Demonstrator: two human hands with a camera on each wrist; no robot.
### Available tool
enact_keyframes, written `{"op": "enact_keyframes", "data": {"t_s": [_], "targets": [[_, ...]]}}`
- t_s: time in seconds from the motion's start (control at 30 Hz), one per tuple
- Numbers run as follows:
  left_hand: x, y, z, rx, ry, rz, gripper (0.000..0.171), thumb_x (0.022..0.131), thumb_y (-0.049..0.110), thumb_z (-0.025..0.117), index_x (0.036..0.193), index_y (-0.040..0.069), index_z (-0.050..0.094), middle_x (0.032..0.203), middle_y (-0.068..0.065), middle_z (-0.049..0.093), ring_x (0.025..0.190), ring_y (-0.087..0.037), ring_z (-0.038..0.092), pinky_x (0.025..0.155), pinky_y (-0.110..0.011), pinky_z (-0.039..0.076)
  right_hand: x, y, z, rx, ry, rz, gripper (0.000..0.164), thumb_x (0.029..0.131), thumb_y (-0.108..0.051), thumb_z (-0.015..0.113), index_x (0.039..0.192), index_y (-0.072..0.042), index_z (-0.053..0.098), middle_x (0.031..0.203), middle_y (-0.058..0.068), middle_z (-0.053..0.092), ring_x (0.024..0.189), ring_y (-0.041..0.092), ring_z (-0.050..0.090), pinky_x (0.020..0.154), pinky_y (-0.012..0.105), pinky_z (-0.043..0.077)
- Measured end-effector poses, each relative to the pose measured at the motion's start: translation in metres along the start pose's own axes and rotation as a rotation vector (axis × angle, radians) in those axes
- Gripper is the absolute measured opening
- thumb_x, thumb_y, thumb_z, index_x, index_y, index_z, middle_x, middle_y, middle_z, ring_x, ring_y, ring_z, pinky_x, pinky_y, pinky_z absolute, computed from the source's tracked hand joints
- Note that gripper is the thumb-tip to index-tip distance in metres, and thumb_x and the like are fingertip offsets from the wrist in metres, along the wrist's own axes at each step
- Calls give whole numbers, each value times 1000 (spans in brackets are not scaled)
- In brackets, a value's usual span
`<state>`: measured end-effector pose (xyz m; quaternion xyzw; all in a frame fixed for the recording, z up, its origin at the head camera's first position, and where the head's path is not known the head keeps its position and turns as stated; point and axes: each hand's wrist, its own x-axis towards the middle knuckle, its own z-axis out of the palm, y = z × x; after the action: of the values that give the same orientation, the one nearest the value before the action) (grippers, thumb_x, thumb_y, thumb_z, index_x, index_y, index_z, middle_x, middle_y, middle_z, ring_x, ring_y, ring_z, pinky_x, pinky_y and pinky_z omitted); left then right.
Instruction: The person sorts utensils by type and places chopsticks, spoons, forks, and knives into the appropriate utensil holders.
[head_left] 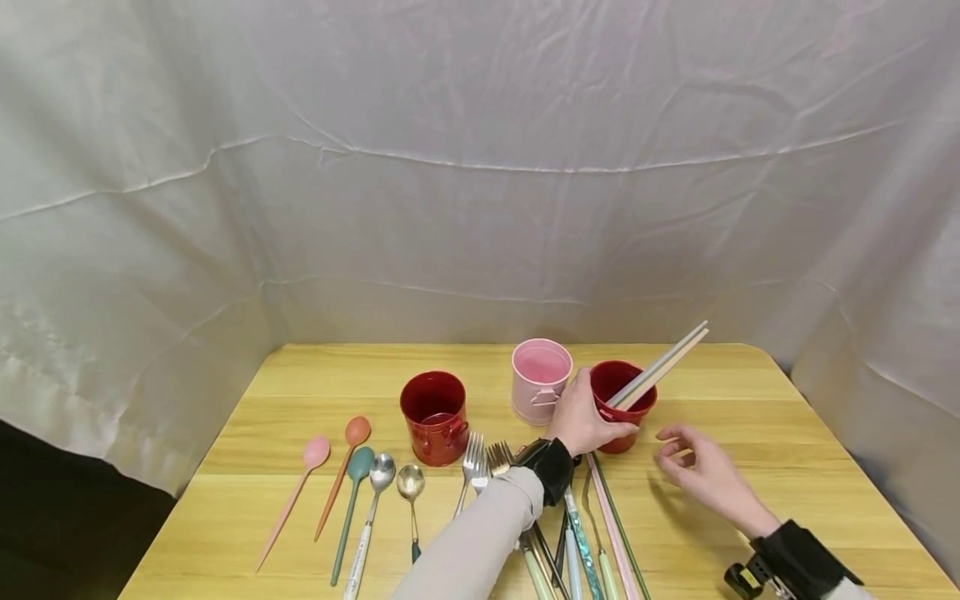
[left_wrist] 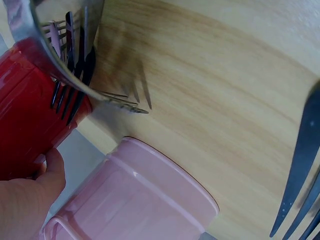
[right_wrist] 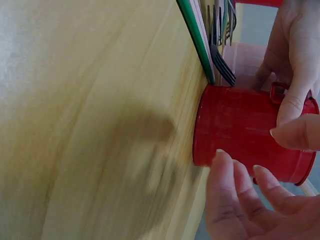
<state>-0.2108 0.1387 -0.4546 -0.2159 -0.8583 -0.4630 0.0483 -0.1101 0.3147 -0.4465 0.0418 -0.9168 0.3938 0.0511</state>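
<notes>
My left hand [head_left: 587, 419] grips the small red bucket [right_wrist: 240, 132] at the right, its thumb against the near wall below the rim. Two or more pale chopsticks [head_left: 663, 364] lean out of that bucket toward the upper right. To the right of the bucket, my right hand [head_left: 705, 477] hovers with loosely curled fingers and nothing between them. In the right wrist view its fingertips [right_wrist: 220, 162] appear close to the bucket wall; whether they touch cannot be told. A pink bucket [left_wrist: 150, 195] stands just left of the left hand.
Another red bucket [head_left: 435, 437] stands left of the pink one. Several spoons [head_left: 360, 467] lie in a row at the left of the wooden table [head_left: 225, 467]. Forks [head_left: 474, 458], pink and green chopsticks [head_left: 617, 533] and other handles lie beneath and beside the left forearm.
</notes>
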Motion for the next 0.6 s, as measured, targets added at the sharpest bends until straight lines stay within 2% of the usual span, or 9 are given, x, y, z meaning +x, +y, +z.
{"op": "enact_keyframes", "data": {"t_s": [0.17, 0.43, 0.6], "targets": [[0, 1, -1, 3, -9, -16, 88, 59, 40, 88, 130, 14, 43, 118, 2, 57, 107, -12, 55, 92, -24, 46, -6, -5, 7, -29, -98, 5, 35, 84, -13, 68, 111, 4, 53, 85, 7, 60, 68, 15, 60, 56, 25, 51], [-1, 4, -3, -17, -28, -42, 87, 61, 39, 87, 131, 15, 42, 121, 1, 56, 109, -13, 54, 94, -26, 46, -16, -14, 23, -70, -249, -50, 43, 82, -24, 72, 109, 2, 50, 78, 1, 55, 61, 8, 53, 50, 24, 45], [-3, 4, -4, -20, -30, -45, 87, 61, 38, 87, 131, 15, 41, 122, 1, 56, 110, -13, 53, 94, -26, 46, -23, -20, 34, -139, -299, -79, 39, 79, -32, 74, 97, -5, 52, 66, -4, 49, 52, 5, 44, 46, 22, 39]]}}
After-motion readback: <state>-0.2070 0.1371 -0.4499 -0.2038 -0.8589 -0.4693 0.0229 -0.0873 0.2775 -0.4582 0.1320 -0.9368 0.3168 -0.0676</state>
